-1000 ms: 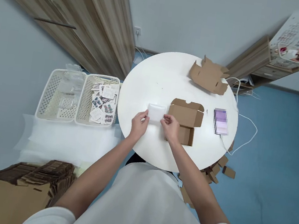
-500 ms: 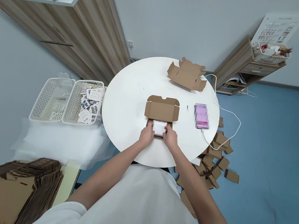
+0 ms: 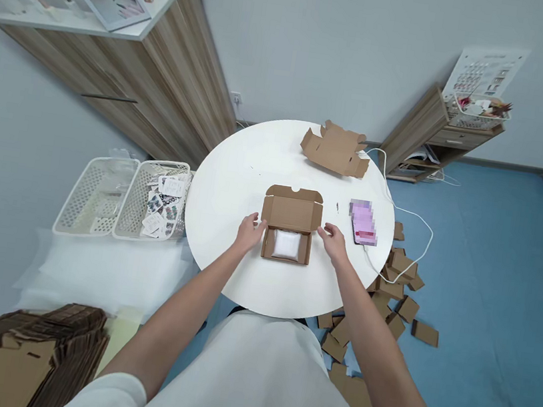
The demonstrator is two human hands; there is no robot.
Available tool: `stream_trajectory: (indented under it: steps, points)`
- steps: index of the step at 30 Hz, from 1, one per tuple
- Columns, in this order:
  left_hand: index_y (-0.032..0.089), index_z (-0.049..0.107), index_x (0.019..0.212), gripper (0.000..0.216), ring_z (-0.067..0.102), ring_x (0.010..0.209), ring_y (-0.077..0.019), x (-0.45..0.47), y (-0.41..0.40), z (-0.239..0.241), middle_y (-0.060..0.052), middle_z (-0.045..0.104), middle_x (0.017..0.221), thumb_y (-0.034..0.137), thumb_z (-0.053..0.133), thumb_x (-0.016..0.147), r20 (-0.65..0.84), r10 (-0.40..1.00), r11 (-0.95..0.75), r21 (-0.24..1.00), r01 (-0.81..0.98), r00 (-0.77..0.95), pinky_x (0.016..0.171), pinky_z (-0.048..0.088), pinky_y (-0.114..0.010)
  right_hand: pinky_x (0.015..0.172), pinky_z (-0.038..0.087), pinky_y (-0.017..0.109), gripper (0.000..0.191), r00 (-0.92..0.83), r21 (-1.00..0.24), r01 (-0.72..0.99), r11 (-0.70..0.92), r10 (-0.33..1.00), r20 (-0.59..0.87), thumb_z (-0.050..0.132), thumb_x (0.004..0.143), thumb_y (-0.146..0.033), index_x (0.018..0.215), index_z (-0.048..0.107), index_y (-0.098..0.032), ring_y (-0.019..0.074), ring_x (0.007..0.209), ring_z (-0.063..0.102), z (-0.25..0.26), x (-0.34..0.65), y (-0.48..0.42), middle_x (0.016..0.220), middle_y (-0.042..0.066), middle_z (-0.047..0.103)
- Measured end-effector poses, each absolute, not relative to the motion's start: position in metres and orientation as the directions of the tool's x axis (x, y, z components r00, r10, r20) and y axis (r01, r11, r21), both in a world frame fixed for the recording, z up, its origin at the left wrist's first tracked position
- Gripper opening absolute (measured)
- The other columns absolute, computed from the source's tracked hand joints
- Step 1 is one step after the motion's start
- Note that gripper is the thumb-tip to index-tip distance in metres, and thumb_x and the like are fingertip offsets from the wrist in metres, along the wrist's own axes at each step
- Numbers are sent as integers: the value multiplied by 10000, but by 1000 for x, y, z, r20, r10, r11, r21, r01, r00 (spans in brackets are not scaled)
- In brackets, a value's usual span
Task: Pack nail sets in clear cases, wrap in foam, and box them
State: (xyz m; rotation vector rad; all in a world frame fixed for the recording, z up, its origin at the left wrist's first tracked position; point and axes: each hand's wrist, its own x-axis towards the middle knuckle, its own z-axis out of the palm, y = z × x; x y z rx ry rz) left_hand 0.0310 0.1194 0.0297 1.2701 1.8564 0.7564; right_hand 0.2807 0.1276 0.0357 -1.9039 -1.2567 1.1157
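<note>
A small open cardboard box (image 3: 285, 254) sits near the front of the round white table (image 3: 234, 185), its lid (image 3: 292, 212) standing up behind it. Inside the box lies a white padded packet (image 3: 287, 243). My left hand (image 3: 249, 232) is at the box's left side, fingers loosely spread, touching or almost touching the lid's left edge. Just off the lid's right flap, my right hand (image 3: 333, 242) hovers with its fingers apart and nothing in it.
A flat unfolded cardboard box (image 3: 335, 149) lies at the table's far edge. A phone (image 3: 362, 221) on a white cable lies to the right. Two white baskets (image 3: 123, 196) stand left, one with printed cards. Cardboard pieces (image 3: 393, 288) litter the blue floor; flat cartons (image 3: 19, 346) are stacked lower left.
Both hands carried the white packet from the table into the box, then let go and moved apart to the box's left and right sides.
</note>
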Motion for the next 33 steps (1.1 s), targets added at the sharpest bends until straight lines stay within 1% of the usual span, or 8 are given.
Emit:
stream_trajectory:
  steps: [2,5,11,15,18,23,28,33]
  points:
    - [158,488,1150,416,513,1051,-207,25,137,31,-118,520,1193,315,442,767,-323,922,383,839,386,-213,866,401,-342,693,444,310,449,149,-826,280,-490,872,-466,474,713,-461,1067,543,-193,191,871,556,40,282,146,1122,91,565]
    - [199,558,1078,379,532,1033,-193,25,148,35,-67,587,1122,210,401,733,-373,926,376,886,272,-66,838,427,-333,703,441,308,379,30,-833,213,-511,855,-517,482,700,-387,1024,571,-209,192,899,557,48,274,159,1078,58,596]
    - [204,558,1087,443,534,1037,-191,25,130,46,-49,587,1126,131,379,688,-304,949,282,936,211,79,873,421,-367,801,437,324,550,-129,-937,170,-306,936,-329,465,606,-124,1144,486,-235,169,989,530,58,265,137,1177,47,528]
    - [176,562,1065,460,516,1069,-188,16,107,43,-63,589,1121,70,381,655,-292,948,268,946,181,126,942,371,-380,865,422,364,647,-173,-950,193,-246,944,-280,414,571,-60,1192,430,-240,172,1059,510,51,271,112,1218,58,487]
    - [169,580,1011,440,505,1082,-188,9,90,38,-61,596,1106,52,377,638,-326,932,293,934,203,157,958,351,-375,975,337,390,671,-195,-968,193,-162,960,-199,386,536,-31,1176,448,-219,173,1153,442,39,277,95,1218,52,498]
    - [187,599,968,334,495,1075,-218,3,72,38,-57,592,1105,233,336,768,-442,888,397,876,276,128,914,362,-389,1040,244,427,663,-266,-968,212,-131,946,-186,357,523,-37,1145,499,-217,184,1188,410,21,287,74,1212,27,518]
    - [198,541,1081,534,473,1114,-240,9,71,49,-86,536,1192,549,238,816,-538,824,506,839,200,175,885,360,-395,1034,250,438,655,-288,-959,119,-257,916,-281,369,560,-67,1183,483,-236,201,1192,410,21,287,65,1250,16,492]
    - [197,561,1026,495,518,1030,-225,16,72,54,-75,573,1132,573,379,760,-540,836,490,813,314,95,808,412,-320,1030,237,430,523,-292,-924,131,-359,877,-382,420,648,-134,1140,524,-278,204,1206,385,33,288,62,1257,-10,488]
